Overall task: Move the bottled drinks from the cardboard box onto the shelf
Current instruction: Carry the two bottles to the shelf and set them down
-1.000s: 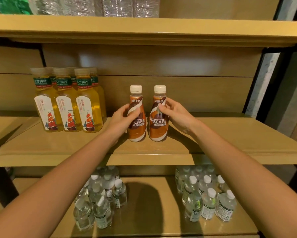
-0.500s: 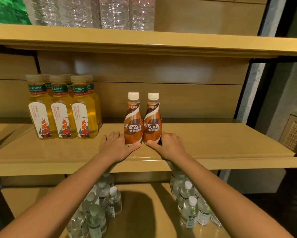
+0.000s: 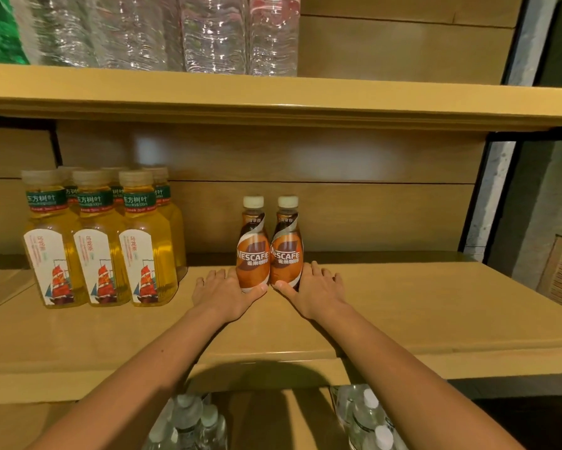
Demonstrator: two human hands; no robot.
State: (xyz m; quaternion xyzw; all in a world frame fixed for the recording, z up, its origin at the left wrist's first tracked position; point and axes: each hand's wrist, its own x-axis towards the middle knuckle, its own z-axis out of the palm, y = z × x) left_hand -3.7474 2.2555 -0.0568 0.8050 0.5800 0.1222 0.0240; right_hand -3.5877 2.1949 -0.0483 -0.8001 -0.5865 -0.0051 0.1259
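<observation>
From the head camera we see two Nescafé coffee bottles standing upright and touching each other, well back on the middle shelf. Our left hand lies flat on the shelf with fingers spread, thumb against the base of the left bottle; our right hand mirrors it, thumb against the base of the right bottle. Neither hand is clamped around a bottle; both are open and pressing at the bottoms. The cardboard box is out of view.

The risk, as we judge it, is tipping: these bottles are tall and narrow, so a low push that catches on the shelf could topple them backward, and one would knock over its neighbour.

Counting: two coffee bottles; six yellow tea bottles to the left, three in front and three behind; several clear water bottles above, and more small ones below, too cropped to count.
</observation>
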